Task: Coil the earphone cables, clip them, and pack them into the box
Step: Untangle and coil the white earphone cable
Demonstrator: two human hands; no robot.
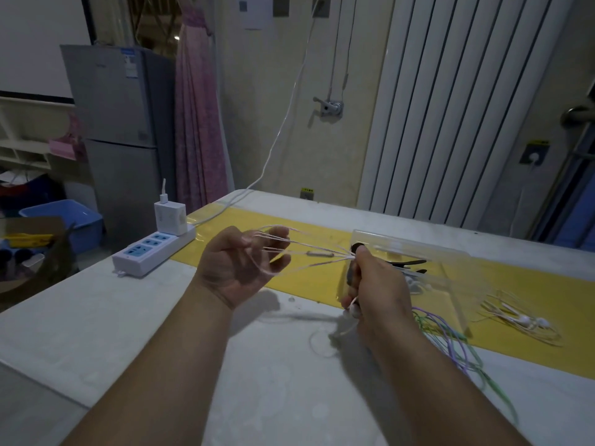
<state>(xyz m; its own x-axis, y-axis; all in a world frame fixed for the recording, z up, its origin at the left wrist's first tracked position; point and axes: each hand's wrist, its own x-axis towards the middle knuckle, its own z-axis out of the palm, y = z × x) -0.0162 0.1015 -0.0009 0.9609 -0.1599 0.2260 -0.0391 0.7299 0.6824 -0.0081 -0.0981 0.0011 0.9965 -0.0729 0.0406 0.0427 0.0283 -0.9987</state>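
A pale pink earphone cable (309, 249) is stretched in several loops between my two hands above the table. My left hand (238, 268), palm up with curled fingers, has the loops hooked round its fingers. My right hand (373, 288) pinches the other end of the loops together, along with a dark clip; an earbud and loose cable end hang below its fist. Behind my right hand lies the clear plastic box (418, 252) with black clips (412, 263) inside.
A white earphone set (521, 320) lies loose on the yellow mat (322, 278) at right. Purple and green cables (450, 342) trail off by my right wrist. A white power strip (151, 252) with a charger sits at the table's left edge.
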